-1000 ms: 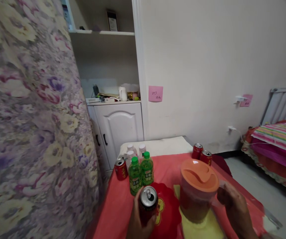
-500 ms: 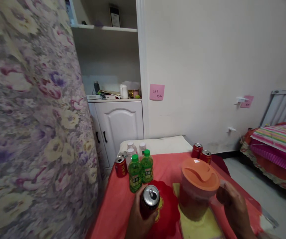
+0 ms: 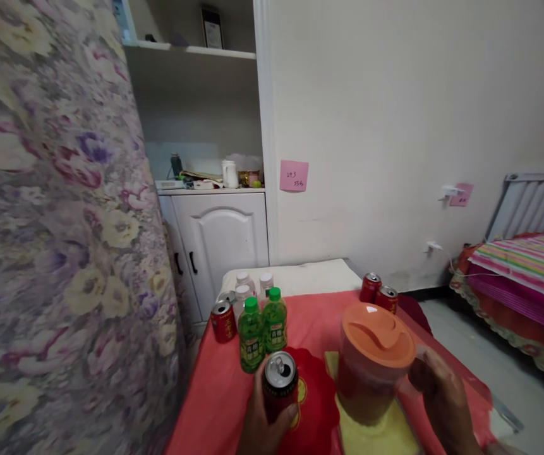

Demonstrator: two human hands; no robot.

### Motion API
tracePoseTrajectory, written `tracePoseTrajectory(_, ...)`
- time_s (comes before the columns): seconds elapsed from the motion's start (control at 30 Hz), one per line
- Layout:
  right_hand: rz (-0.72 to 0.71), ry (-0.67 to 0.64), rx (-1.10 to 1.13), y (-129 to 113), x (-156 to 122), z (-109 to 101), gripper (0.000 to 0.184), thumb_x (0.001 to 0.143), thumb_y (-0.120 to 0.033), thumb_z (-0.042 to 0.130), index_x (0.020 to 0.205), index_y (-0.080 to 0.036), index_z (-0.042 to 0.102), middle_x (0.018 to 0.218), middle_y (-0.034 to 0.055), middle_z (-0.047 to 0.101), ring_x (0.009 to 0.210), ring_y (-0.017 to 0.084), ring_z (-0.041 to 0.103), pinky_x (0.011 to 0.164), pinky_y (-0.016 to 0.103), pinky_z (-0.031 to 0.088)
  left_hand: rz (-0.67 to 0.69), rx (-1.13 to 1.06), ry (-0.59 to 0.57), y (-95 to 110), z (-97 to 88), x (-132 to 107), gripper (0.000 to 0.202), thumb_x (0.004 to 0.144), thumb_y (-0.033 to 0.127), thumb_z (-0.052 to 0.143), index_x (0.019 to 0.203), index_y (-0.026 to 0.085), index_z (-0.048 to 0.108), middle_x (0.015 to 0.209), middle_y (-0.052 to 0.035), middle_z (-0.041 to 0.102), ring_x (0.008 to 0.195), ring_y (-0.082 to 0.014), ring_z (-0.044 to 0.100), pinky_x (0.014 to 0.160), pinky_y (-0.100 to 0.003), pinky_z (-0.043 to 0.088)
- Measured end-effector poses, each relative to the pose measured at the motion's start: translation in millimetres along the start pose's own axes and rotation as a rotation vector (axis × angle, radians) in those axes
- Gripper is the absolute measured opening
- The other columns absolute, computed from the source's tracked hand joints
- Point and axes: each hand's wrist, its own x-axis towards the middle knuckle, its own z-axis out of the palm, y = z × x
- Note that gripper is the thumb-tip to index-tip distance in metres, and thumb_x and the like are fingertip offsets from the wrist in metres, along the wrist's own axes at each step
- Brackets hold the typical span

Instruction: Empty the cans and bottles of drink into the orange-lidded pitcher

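Observation:
My left hand [image 3: 261, 424] is wrapped round a red drink can [image 3: 280, 387] with a silver top, held upright over the red mat [image 3: 316, 404]. My right hand [image 3: 442, 401] grips the handle side of a clear pitcher [image 3: 372, 373] with an orange lid, which holds brown liquid and stands on a yellow cloth [image 3: 385, 436]. Two green bottles [image 3: 262, 325] stand just behind the held can.
A red can [image 3: 223, 320] and white-capped bottles [image 3: 249, 287] stand at the table's far left, two more red cans [image 3: 378, 292] at the far right. A floral curtain [image 3: 58, 240] hangs close on the left. A white cabinet [image 3: 219, 237] and a bed [image 3: 522, 278] lie beyond.
The view has shifted slightly to the right and down. Both hands keep their grips, and the can and pitcher stay about where they were.

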Motion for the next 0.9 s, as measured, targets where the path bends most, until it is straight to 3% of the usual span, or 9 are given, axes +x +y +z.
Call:
tracePoseTrajectory(0.4, -0.018, -0.014, 0.021, 3.5, 0.7, -0.3, 0.047, 0.084, -0.062, 0.059, 0.060, -0.023, 0.046, 0.057, -0.0043, 0.041, 0.053, 0.014, 0.036, 0.047, 0.028, 0.033, -0.008, 0.051, -0.006, 6.5, -3.6, 3.5, 0.079, 0.073, 0.038, 0.073, 0.140, 0.012, 0.040, 0.149, -0.0266, 0.052, 0.144, -0.0398, 0.045, 0.122, -0.056, 0.031)
tracePoseTrajectory(0.57, -0.017, -0.023, -0.007, 3.6, 1.3, -0.8, 0.049, 0.084, -0.064, 0.058, 0.059, -0.023, 0.046, 0.056, -0.0046, 0.040, 0.052, 0.013, 0.034, 0.047, 0.028, 0.030, 0.029, 0.032, 0.044, 27.6, -0.2, 10.7, 0.079, 0.068, 0.037, 0.076, 0.138, 0.017, 0.047, 0.142, -0.0194, 0.061, 0.139, -0.0382, 0.052, 0.118, -0.052, 0.038)
tracePoseTrajectory(0.77, -0.005, -0.040, 0.027, 10.2, 3.8, -2.7, 0.048, 0.084, -0.064, 0.059, 0.061, -0.023, 0.047, 0.056, -0.0039, 0.043, 0.051, 0.014, 0.038, 0.048, 0.028, 0.032, 0.064, 0.058, 0.057, 57.0, 14.0, 23.9, 0.076, 0.066, 0.030, 0.074, 0.137, 0.016, 0.050, 0.142, -0.0190, 0.061, 0.138, -0.0387, 0.051, 0.119, -0.055, 0.036)
tracePoseTrajectory(0.9, 0.002, -0.061, 0.045, 16.5, 5.8, -3.6, 0.048, 0.086, -0.062, 0.058, 0.061, -0.023, 0.047, 0.056, -0.0048, 0.041, 0.052, 0.013, 0.037, 0.049, 0.028, 0.033, 0.054, 0.017, 0.072, 43.1, 21.5, 28.1, 0.078, 0.065, 0.031, 0.075, 0.138, 0.014, 0.050, 0.145, -0.0216, 0.059, 0.140, -0.0404, 0.050, 0.119, -0.058, 0.033)
